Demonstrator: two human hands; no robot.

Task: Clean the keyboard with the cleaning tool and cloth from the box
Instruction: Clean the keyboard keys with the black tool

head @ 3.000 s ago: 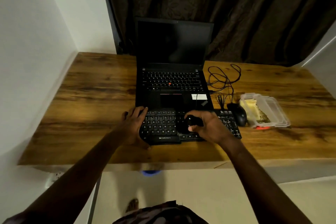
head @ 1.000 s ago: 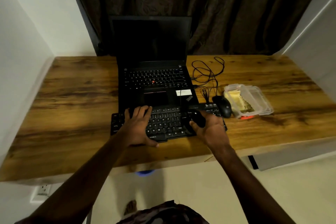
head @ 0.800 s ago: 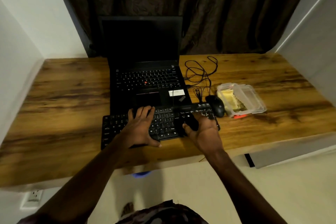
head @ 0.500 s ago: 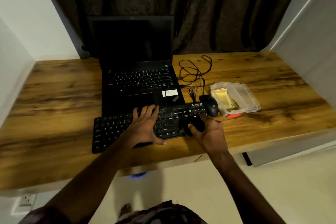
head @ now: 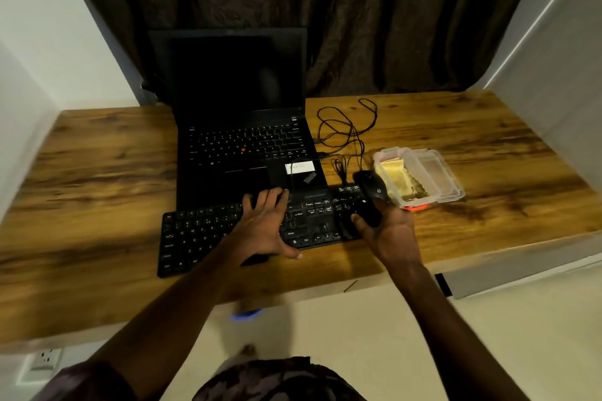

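A person stands at a brown wood-grain counter (head: 97,179), with a dark brown curtain (head: 374,16) hanging behind its back edge. An open black laptop (head: 241,140) with a dark screen sits at the middle of the back edge. A long black keyboard (head: 202,234) lies slightly askew just in front of it, toward the counter's front edge. To the right of the laptop rests a clear plastic box (head: 436,172) holding a folded yellow cloth (head: 395,177). The left hand (head: 264,225) lies flat on the keys at the keyboard's middle, fingers straight and thumb spread. The right hand (head: 389,231), over the keyboard's right end, is curled around a small black cleaning tool (head: 368,213). A black computer mouse (head: 373,185) sits between keyboard and box, with its black cable (head: 345,130) looped behind it.
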